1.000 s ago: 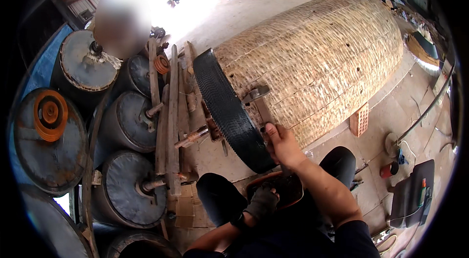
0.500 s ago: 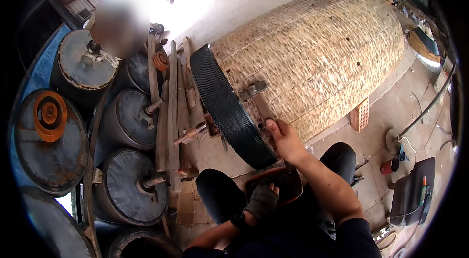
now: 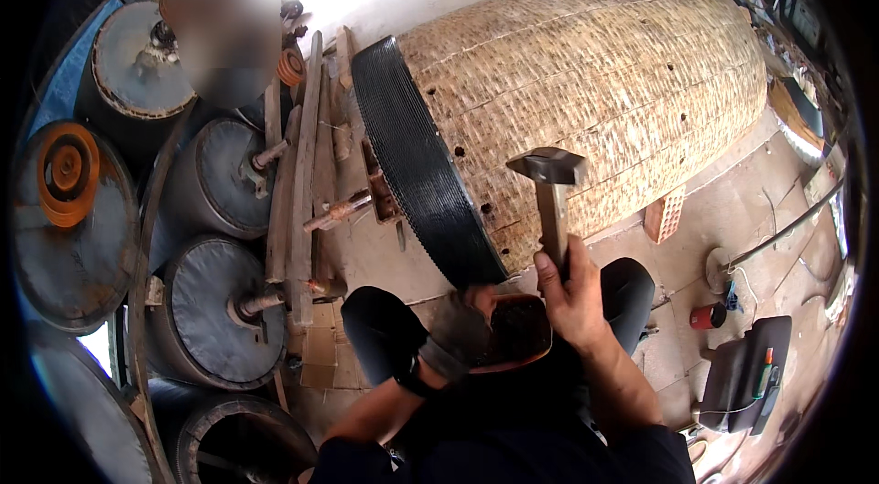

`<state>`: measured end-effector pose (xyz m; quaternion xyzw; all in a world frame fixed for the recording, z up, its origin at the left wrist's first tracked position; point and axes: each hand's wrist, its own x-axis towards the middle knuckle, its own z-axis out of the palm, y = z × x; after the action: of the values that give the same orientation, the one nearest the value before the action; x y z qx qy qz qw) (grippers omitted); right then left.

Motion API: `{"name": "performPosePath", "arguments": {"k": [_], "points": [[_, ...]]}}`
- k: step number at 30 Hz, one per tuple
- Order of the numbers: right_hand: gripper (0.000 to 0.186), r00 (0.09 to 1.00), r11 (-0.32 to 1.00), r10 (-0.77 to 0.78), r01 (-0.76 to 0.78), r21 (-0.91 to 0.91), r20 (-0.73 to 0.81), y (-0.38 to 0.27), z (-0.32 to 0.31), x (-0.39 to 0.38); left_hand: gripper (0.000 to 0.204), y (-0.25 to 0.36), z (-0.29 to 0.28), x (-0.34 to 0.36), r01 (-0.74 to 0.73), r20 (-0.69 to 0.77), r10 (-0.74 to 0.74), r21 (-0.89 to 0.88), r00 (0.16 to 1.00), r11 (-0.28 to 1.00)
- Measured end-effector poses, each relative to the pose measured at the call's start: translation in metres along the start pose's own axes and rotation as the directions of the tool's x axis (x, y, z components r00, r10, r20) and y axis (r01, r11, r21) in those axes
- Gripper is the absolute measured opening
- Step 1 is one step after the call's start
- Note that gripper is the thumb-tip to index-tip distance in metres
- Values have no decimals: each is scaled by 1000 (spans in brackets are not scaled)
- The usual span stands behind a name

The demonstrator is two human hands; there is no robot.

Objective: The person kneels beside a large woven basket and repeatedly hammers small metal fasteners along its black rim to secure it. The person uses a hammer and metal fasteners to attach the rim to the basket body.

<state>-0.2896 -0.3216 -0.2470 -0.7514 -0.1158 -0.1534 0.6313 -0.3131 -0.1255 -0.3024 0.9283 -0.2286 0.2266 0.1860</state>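
My right hand [image 3: 572,292] grips a hammer [image 3: 549,174] by its wooden handle, the head held over the near end of a large pale, rough-surfaced drum [image 3: 595,72]. A black ridged band [image 3: 412,168] circles that end, beside a row of dark holes. My left hand [image 3: 458,328], in a fingerless glove, is blurred at the band's lower edge, fingers curled; what they hold is unclear. Between my knees sits an orange-rimmed tray [image 3: 540,351] with dark contents.
Several metal drums [image 3: 215,301] with shafts crowd the left, beside wooden beams [image 3: 307,209]; a blurred-out shape covers the upper left. A brick [image 3: 664,214] lies under the pale drum. At right are a red can [image 3: 708,315], a dark case [image 3: 746,369] and cables.
My right hand has lifted the hammer off the drum and moved right. My left hand has risen from the tray toward the band's lower edge. The view has shifted slightly.
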Motion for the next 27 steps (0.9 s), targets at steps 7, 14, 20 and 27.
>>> {"name": "performPosePath", "arguments": {"k": [7,14,20,27], "points": [[26,994,972,94,-102,-212,-48,37,6,-27,43,-26,-20,82,-117,-504,9,-182,864,976],[27,996,965,76,-87,-247,-54,55,11,-39,65,-44,-12,87,-100,-381,-32,-322,924,942],[26,994,973,88,-100,-207,-67,51,12,-35,69,-38,-15,93,-13,-257,-143,-525,956,851],[26,996,973,91,-91,-214,-9,50,15,-32,76,-28,-15,103,111,-224,-218,-410,950,905]]}}
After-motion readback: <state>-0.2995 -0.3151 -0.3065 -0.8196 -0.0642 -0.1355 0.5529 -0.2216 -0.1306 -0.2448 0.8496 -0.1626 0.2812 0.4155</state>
